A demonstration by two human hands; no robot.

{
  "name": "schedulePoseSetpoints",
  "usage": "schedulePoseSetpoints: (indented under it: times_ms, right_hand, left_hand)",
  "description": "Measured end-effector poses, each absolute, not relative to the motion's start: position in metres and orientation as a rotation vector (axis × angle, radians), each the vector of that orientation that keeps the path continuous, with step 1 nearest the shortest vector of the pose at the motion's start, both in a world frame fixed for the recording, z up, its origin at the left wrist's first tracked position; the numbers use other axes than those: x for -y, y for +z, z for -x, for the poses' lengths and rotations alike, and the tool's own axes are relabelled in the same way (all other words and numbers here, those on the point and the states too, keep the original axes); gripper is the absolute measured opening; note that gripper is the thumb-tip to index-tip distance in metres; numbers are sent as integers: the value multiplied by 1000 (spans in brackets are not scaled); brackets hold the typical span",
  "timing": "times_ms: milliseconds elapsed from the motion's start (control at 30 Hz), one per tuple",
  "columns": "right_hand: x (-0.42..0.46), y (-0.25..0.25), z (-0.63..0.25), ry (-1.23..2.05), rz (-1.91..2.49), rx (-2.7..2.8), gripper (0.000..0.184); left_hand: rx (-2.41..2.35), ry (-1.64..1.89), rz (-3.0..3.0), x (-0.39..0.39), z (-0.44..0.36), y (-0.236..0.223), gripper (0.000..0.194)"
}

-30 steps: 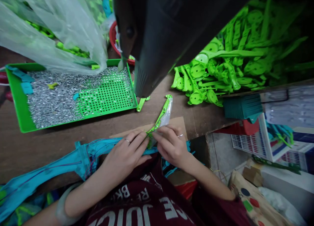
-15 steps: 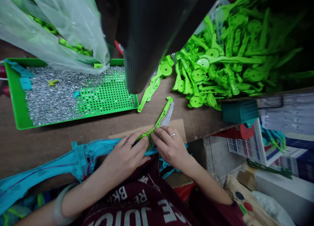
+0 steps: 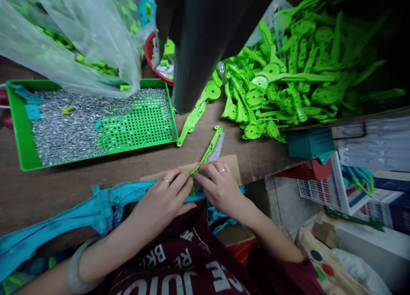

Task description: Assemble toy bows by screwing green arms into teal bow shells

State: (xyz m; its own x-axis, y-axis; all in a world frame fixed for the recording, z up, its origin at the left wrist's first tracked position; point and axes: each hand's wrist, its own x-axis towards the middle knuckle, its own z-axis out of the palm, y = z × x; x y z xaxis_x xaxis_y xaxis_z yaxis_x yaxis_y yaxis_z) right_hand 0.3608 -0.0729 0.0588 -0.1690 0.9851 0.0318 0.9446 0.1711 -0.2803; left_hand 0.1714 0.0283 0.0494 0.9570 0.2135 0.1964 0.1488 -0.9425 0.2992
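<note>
A long, thin green plastic part (image 3: 209, 150) slants up from between my hands, with a flat greyish translucent piece (image 3: 217, 148) along its right side. My left hand (image 3: 169, 190) is closed over the part's lower end, fingers bent and pressed together. On the other side, my right hand (image 3: 218, 186) pinches the same part near its middle. The fingertips of both hands nearly meet, and they hide the lower end. Under them lies a strip of brown cardboard (image 3: 232, 164) at the table edge.
A green tray (image 3: 24, 147) of small metal screws stands at the left, below a plastic bag (image 3: 105, 42). A dark machine column (image 3: 195, 64) rises ahead. Green plastic parts (image 3: 256, 96) are heaped at the right. Blue plastic pieces (image 3: 73, 213) line the near edge.
Both hands stay at the cardboard strip with small finger movements around the green part. The camera view has shifted slightly, uncovering more of the red bowl and the green parts behind the machine column.
</note>
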Motion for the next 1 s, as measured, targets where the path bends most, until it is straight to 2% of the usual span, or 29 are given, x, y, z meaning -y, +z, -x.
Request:
schedulePoseSetpoints:
  times_ms: [100,233,333,467,600,733,867,1000]
  right_hand:
    - [77,58,-361,346,1797,2134,34]
    - [85,48,-369,307,1991,1452,47]
    - [77,36,-378,467,2098,1062,57]
    - [54,20,-384,614,1925,780,71]
    - [43,12,-379,612,1845,678,63]
    - [47,10,-373,459,1894,753,51]
    - [46,18,-372,395,2051,1000,44]
    - [41,30,-372,197,2305,1255,42]
  left_hand:
    - [-254,332,-2839,-29,-171,48,44]
    - [-275,358,-2813,-25,-171,40,47]
    - [-241,359,-2808,-24,-172,35,52]
    - [-197,386,-2878,-26,-171,33,54]
    - [-161,439,-2882,-28,-171,34,49]
    - [-152,441,-2876,-28,-170,34,43]
    - [-168,435,-2868,-25,-170,32,42]
    - [-203,478,-2838,-21,-169,27,34]
